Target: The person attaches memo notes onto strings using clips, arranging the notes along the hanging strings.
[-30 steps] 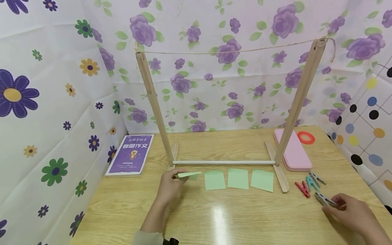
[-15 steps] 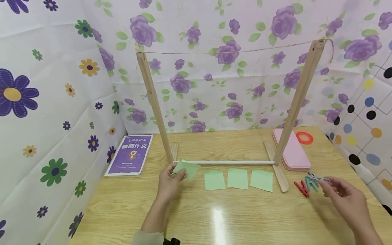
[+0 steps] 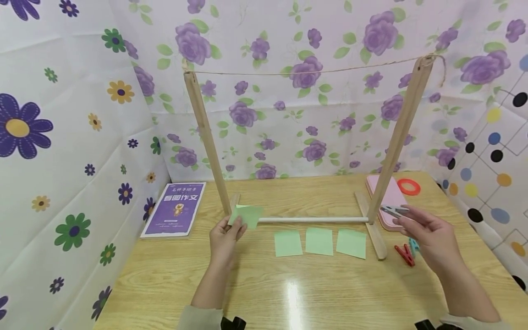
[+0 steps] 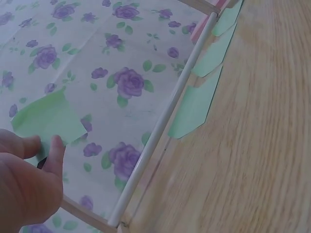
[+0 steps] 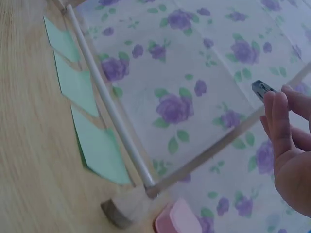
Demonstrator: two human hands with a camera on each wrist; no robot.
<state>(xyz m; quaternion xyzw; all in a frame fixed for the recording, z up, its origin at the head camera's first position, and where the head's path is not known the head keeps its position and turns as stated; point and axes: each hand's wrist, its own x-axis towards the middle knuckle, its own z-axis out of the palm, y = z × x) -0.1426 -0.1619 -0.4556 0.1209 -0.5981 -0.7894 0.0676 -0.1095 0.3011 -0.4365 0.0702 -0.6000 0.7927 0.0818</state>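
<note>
My left hand pinches a green sticky note between thumb and fingers, raised before the foot of the left wooden post. In the left wrist view this note is bent, its lower edge between the fingertips. My right hand holds a grey clothespin by its end, up beside the right post. The right wrist view shows the clothespin's tip sticking out past the fingers. Three more green notes, among them the middle one, lie in a row in front of the white rod.
A string spans the tops of the two posts. Red and blue clothespins lie by the right foot, the blue partly hidden by my hand. Behind are a pink case and an orange-red ring. A purple book lies left.
My left hand has lifted the green note off the table and turned its face toward me. My right hand has raised the grey clothespin up and leftward from the other clothespins.
</note>
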